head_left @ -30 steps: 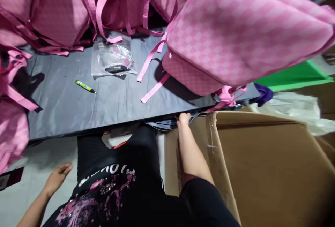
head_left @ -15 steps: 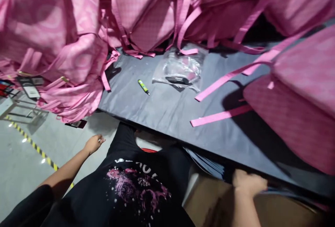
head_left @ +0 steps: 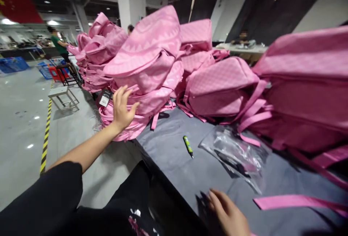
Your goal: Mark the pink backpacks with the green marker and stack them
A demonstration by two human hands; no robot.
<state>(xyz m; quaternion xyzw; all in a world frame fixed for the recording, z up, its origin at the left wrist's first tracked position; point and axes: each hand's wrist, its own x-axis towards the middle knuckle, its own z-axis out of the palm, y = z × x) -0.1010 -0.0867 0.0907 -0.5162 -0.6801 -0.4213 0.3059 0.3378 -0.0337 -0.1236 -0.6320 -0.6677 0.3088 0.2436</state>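
Note:
My left hand is raised with its fingers spread, in front of a stack of pink backpacks. It holds nothing; whether it touches the bags I cannot tell. My right hand is low over the front edge of the grey-covered table, its fingers loosely bent and apart, with dark shadow beside the fingertips. A green marker-like tube with a dark tip lies on the cover. To its right is a clear plastic bag with dark and pink contents. A pink strap lies near my right hand.
More pink backpacks line the back of the table, with a large one at right. On the left floor stand a small stool and yellow-black tape. A person in green is farther off.
My view has lifted and swung left. My left hand has risen from beside my body to the backpack stack. My right hand has left the space under the table edge and come up over the table.

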